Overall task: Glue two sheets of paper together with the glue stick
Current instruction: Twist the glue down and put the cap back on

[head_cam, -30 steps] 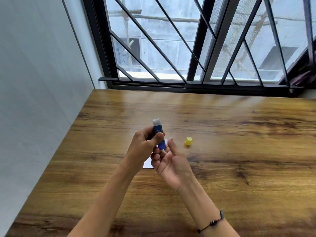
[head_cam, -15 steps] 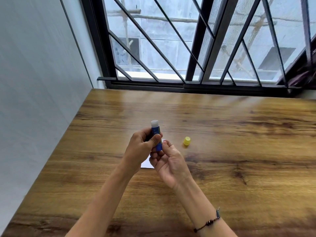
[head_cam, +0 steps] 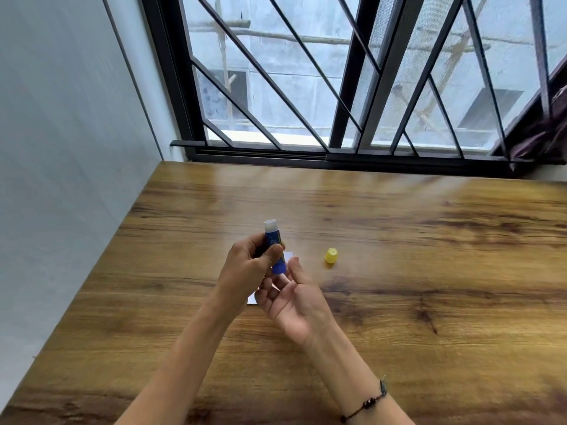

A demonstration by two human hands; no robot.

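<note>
- Blue glue stick [head_cam: 275, 247] stands nearly upright in the left hand [head_cam: 245, 271], thumb and fingers wrapped round its barrel, pale glue end up and uncapped.
- Right hand [head_cam: 290, 297] sits just below, palm up, fingers loosely curled at the stick's base; whether they touch the base is unclear. Judging by the pose, it is twisting the base to raise the glue.
- Yellow cap [head_cam: 331, 255] lies alone on the desk [head_cam: 429, 271], near the middle and just right of the hands.
- Paper [head_cam: 253, 297] lies flat on the desk under both hands, mid-desk, closer to the left edge than the right; only white slivers show, so I cannot tell whether one sheet or two lie there.
- Risks: winding out too much glue could snap the column or smear lumps; pressing hard on unheld paper could drag or crease it; the round cap could roll off if knocked by a wrist.
- Containers: none beyond the stick's tube, which holds the glue; how much is left cannot be seen.
</note>
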